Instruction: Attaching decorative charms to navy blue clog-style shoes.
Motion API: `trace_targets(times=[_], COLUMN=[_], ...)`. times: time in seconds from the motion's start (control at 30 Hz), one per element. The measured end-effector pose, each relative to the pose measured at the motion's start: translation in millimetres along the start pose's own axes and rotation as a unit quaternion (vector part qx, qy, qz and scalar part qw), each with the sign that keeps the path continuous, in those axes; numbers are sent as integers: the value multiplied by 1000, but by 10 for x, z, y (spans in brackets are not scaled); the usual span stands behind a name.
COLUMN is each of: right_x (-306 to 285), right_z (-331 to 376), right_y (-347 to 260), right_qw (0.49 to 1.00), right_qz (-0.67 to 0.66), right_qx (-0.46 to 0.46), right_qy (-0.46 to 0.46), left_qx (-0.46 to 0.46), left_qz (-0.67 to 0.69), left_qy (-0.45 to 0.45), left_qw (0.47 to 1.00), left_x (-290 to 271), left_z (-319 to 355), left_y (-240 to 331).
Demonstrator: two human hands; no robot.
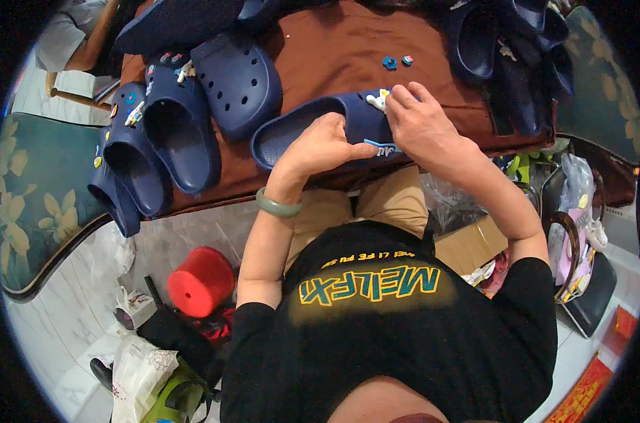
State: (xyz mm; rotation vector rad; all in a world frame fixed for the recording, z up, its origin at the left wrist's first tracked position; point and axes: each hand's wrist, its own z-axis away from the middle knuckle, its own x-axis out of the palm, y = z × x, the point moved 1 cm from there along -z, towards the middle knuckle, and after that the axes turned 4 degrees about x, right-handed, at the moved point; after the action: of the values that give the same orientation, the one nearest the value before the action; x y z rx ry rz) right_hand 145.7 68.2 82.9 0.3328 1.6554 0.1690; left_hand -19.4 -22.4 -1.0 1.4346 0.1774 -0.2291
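A navy foam clog [274,136] lies on its side near the table's front edge, its opening to the left and its toe to the right. My left hand [322,144], with a green bangle on the wrist, grips the clog's middle, thumb beside a light blue shoe charm [382,148]. Around the toe end my right hand [425,127] is closed, fingertips next to a white figure charm [378,100]. What lies under those fingers is hidden. Two small loose charms, a blue flower [389,63] and a round one [407,61], rest beyond the hands.
Several navy clogs with charms [179,134] stand at the left of the brown-covered table [320,42]; more clogs [473,49] are heaped at the far right. A red stool [201,282] and bags [140,381] are on the floor. Another person's arm [94,35] shows at the far left.
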Motion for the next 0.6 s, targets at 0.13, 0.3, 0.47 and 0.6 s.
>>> trace_targets(times=[0.13,0.3,0.47,0.6], right_x=[63,1,39,-26], right_z=[-74,-156,-237,-348], right_y=[19,222,645,739], right_qw=[1000,993,938,856], right_qz=[-16,-106,-338,-466], right_qx=[4,20,69,175], right_qy=[-1,-42,-23,-139], left_qx=[38,-61,-57,-5], left_qz=[56,251,368,401], left_qy=[-10,-24,31,81], left_qw=[998,966,928,913], left_x=[-33,-127,-70,47], left_z=[5,-6,-49,74], left_y=[120,291,323,401])
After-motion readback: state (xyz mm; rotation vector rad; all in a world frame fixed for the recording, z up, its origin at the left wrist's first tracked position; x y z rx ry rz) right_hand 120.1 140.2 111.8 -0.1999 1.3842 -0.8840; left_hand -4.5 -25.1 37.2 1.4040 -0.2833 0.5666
